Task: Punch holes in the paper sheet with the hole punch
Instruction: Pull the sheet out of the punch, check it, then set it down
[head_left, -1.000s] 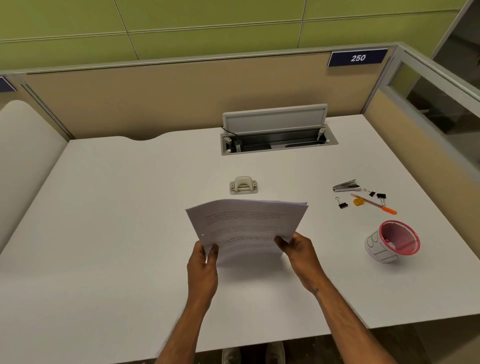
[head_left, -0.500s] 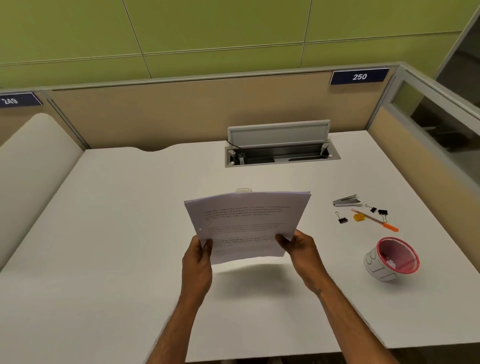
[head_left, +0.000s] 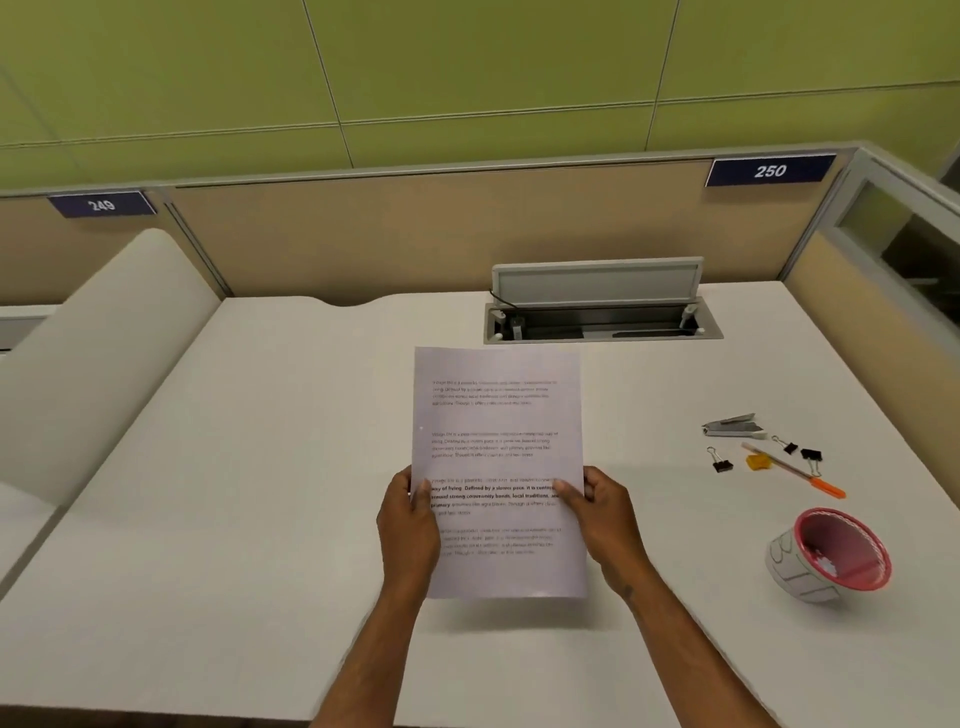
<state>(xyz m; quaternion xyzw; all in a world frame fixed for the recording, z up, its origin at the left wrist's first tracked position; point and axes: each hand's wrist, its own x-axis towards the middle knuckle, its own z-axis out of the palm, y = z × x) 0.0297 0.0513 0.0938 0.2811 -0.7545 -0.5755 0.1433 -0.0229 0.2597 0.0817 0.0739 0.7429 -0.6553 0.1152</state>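
A white paper sheet (head_left: 498, 457) with printed paragraphs is held upright above the white desk (head_left: 260, 493), its printed face toward me. My left hand (head_left: 408, 525) pinches its left edge, thumb on the front. My right hand (head_left: 602, 517) pinches its right edge the same way. A small hole shows near the left edge of the sheet. The hole punch is hidden behind the raised sheet.
At the right of the desk lie a stapler (head_left: 730, 426), several black binder clips (head_left: 719, 460), an orange pen (head_left: 795, 470) and a tipped pink-rimmed cup (head_left: 831, 556). An open cable tray (head_left: 602, 322) sits at the back. Partitions close the back and right.
Both hands have raised the sheet from a flat tilt to upright and turned it tall-wise. It now covers the hole punch, which showed one second ago.
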